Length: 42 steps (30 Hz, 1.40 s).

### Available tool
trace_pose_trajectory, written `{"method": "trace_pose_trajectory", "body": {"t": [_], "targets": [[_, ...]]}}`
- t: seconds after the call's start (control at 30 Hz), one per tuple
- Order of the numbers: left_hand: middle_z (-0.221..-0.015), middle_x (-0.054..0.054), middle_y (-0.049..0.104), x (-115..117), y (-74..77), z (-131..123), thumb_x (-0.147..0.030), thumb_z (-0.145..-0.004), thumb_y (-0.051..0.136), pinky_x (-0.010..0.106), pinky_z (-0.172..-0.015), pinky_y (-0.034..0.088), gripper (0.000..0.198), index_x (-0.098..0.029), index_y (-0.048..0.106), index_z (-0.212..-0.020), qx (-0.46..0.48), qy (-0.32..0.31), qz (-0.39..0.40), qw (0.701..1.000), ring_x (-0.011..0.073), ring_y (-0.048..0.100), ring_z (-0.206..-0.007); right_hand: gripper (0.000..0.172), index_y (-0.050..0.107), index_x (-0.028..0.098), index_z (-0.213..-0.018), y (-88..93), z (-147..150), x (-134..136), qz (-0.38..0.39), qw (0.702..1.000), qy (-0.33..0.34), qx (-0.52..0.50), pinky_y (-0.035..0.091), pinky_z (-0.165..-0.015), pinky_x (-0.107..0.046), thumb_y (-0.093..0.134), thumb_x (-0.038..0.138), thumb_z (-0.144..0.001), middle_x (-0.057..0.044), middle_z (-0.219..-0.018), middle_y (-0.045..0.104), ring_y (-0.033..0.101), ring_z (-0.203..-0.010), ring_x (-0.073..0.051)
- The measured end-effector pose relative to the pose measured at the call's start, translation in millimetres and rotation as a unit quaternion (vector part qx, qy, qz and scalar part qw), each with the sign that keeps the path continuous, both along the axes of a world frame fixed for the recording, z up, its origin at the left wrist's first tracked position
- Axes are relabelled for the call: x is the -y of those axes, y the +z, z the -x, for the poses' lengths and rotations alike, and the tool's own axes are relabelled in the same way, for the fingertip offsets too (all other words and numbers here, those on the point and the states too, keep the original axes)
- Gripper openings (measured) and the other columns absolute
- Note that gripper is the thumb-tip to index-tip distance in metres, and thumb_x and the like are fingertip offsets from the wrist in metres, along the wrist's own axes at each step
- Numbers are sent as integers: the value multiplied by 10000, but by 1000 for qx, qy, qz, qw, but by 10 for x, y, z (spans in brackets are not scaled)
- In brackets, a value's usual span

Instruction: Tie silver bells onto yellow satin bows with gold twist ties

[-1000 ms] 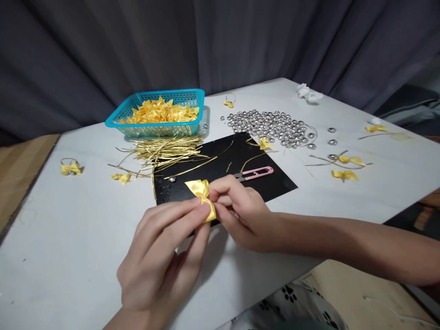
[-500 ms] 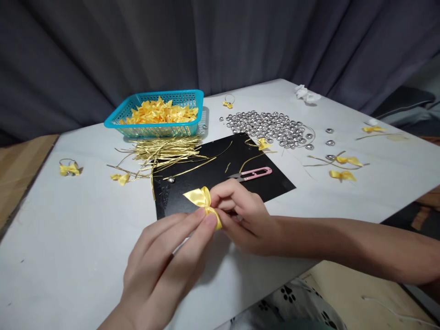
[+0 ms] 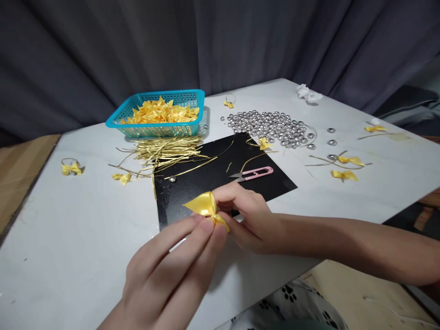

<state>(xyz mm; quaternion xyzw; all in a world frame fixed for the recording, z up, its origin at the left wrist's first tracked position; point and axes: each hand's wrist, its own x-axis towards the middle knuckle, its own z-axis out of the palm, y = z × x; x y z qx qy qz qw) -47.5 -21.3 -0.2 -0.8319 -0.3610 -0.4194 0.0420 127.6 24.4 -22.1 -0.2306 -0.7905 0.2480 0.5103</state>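
Observation:
Both hands pinch a small yellow ribbon bow (image 3: 203, 205) over the near edge of a black mat (image 3: 220, 172). My left hand (image 3: 172, 275) grips the bow's lower wing with its fingertips. My right hand (image 3: 245, 217) is closed on the bow's knot from the right. Pink thread snips (image 3: 256, 173) lie on the mat just behind my right hand. A small silver bell (image 3: 172, 179) and a few gold wire pieces also lie on the mat.
A turquoise basket (image 3: 156, 129) of yellow bows stands at the back, with a heap of gold wire ties (image 3: 165, 151) in front. A pile of silver bells (image 3: 271, 126) lies back right. Loose bows (image 3: 345, 167) are scattered on the white table (image 3: 68, 229); a bow sits far left (image 3: 71, 168).
Both hands and the bow have drifted slightly right and nearer to me, and the bow has turned so its upper wing faces up more. Nothing else moved.

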Motion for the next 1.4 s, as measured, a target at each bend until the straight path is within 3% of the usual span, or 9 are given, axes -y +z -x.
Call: {"method": "trace_pose_trajectory", "body": {"t": [0.13,0.2,0.3,0.37,0.53,0.7,0.8,0.9,1.4], "targets": [[-952,-21,715,-63,39,-38,-40,-665,700,208,-789,524,616,-312,590,-1206,-8,-42,8,999,161,658,-845,49,494,146,-930,48,6,3,-36,998,-44,3,435,-516,-109,473,177,-897,-5,-796,615,538,-568,-28],[-895,-33,714,-125,20,-107,-40,-657,695,238,-740,525,498,-332,659,-1059,101,-5,46,994,155,659,-783,4,516,138,-867,87,16,4,-42,995,-86,-7,414,-489,-111,516,142,-866,3,-751,619,520,-536,-23],[-765,-43,685,-190,-45,-249,-56,-685,671,261,-690,505,303,-299,673,-867,306,78,127,940,146,640,-730,45,545,132,-803,132,22,-3,-53,987,-154,-11,420,-527,-117,555,94,-826,0,-737,640,557,-596,-30],[-708,-35,662,-213,-81,-306,-73,-692,662,243,-618,497,202,-248,657,-794,337,83,168,923,129,618,-645,41,560,135,-798,145,17,-17,-72,983,-169,1,418,-535,-121,561,103,-825,8,-741,656,570,-608,-27],[-682,-34,643,-231,-110,-284,-95,-717,641,219,-550,472,128,-205,635,-781,294,31,177,939,104,577,-582,85,588,141,-781,146,-6,-64,-139,975,-165,54,386,-478,-142,552,165,-855,33,-669,661,566,-545,-30],[-690,-41,666,-215,-99,-312,-141,-762,630,201,-574,478,70,-209,637,-747,292,86,189,934,91,588,-583,117,606,142,-766,150,-8,-86,-161,969,-170,80,408,-487,-149,552,183,-861,28,-655,670,585,-551,-42],[-675,-37,666,-210,-70,-339,-183,-787,618,178,-561,485,75,-201,636,-716,318,91,241,912,83,586,-572,16,613,114,-803,149,5,-101,-127,982,-138,26,418,-490,-130,614,129,-806,0,-711,682,598,-621,-44],[-637,-37,642,-216,-47,-341,-218,-806,605,152,-550,482,115,-194,635,-697,358,66,288,886,74,572,-565,48,636,97,-826,140,12,-121,-127,985,-114,-11,483,-585,-136,608,73,-795,-21,-728,674,606,-675,-55],[-639,-31,605,-212,-80,-324,-293,-789,646,145,-550,470,171,-197,665,-649,473,-15,431,768,70,559,-575,99,593,128,-778,239,-49,-49,-136,981,-136,-25,504,-716,-163,554,55,-832,-3,-735,665,584,-723,-62]]}}
